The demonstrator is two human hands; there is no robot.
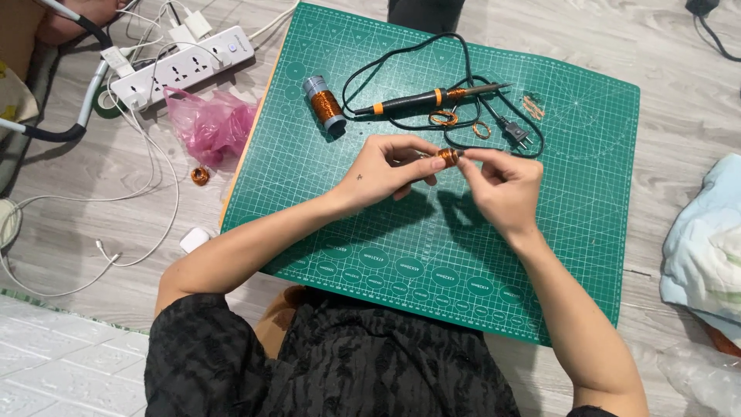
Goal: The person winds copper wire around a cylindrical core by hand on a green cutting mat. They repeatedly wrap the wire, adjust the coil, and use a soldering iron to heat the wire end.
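Two hands point(386, 174) point(505, 185) pinch one copper coil point(448, 157).

Floor point(679, 85) is pale grey wood-look planks, evenly lit, soft shadows. Green gridded cutting mat point(587, 255) lies flat on it. White power strip point(181, 66) upper left with white cables point(147, 224) trailing across the floor. Pink plastic bag point(208, 123) beside the mat. Light blue cloth point(706, 239) at right edge. White brick-pattern panel point(62, 363) lower left.

Mat point(347, 232): near half open for passage. Far side obstructed by spool point(323, 103), soldering iron point(421, 99), cord point(401, 58), wire rings point(461, 122).
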